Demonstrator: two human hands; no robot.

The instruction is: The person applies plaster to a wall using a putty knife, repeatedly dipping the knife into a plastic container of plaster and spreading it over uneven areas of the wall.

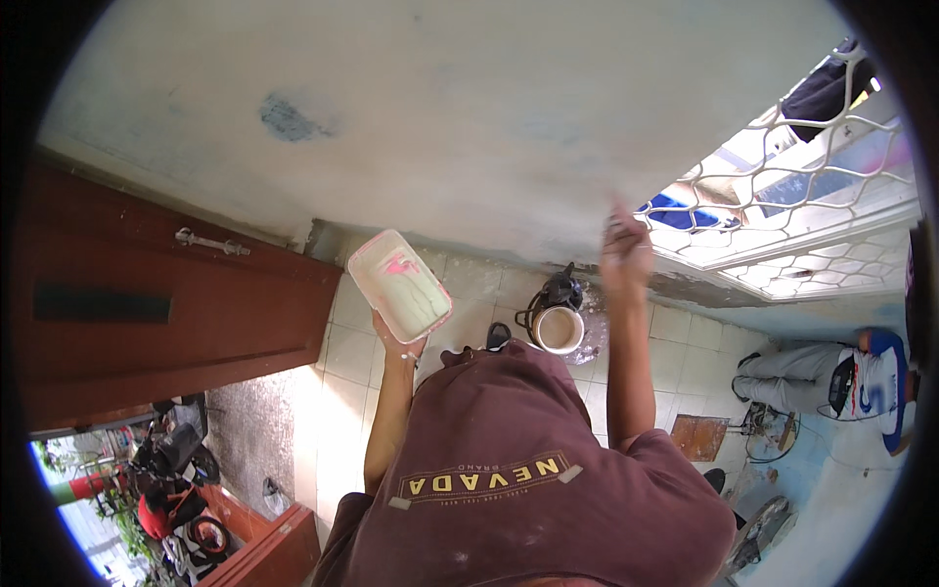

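My left hand point(398, 339) holds up a rectangular plastic tub point(416, 301) from below and the side. The tub is tilted toward me; inside are a whitish, paint-like coating and pink smears. My right arm stretches forward to the pale wall point(460, 127). Motion smears my right hand point(627, 249), which is close to the wall near the window grille. Whether its fingers hold anything cannot be made out. On the wall, a rough bluish-grey patch point(291, 117) shows at upper left.
A white bucket point(559, 331) stands on the tiled floor beside a dark bag-like thing point(559, 291). At left is a brown door point(176, 293) with a bolt. A white window grille point(782, 176) fills the upper right. A person point(831, 380) is at far right; motorcycles point(181, 445) stand outside.
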